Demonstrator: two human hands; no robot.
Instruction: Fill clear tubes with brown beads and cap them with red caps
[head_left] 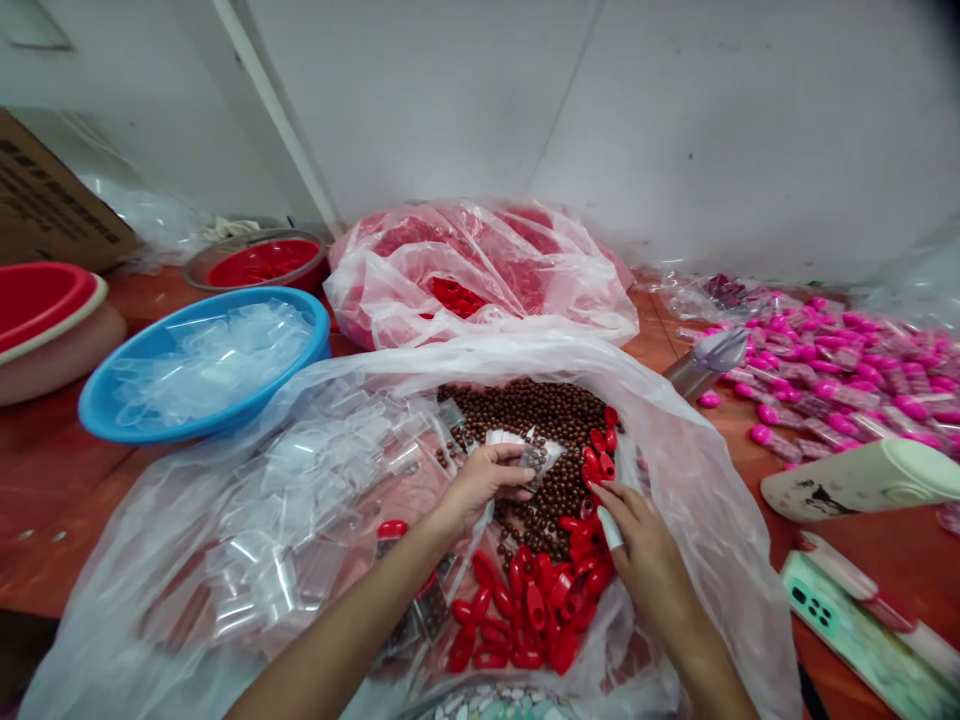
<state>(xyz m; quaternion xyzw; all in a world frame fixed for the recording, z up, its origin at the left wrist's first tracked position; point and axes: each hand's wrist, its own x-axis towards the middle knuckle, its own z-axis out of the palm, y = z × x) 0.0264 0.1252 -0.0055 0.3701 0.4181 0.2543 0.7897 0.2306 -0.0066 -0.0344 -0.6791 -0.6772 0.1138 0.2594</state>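
Observation:
A big clear plastic bag [225, 560] lies open in front of me. Inside it are a heap of small brown beads [536, 415], several red caps [540, 605] and many clear little tubes [330, 470]. My left hand [480, 485] is closed on a clear tube [536, 458] held over the brown beads. My right hand [637, 545], with a white wrap on its forefinger, pinches a red cap [592, 487] at the edge of the bead heap. The two hands are close together, fingertips a short way apart.
A blue basin [150, 345] of clear tubes sits at the left, a red bowl [37, 300] beyond it. A second bag of red caps [480, 270] lies behind. Pink-capped filled tubes [847, 385] cover the right side, near a phone [847, 625] and a cream case [862, 480].

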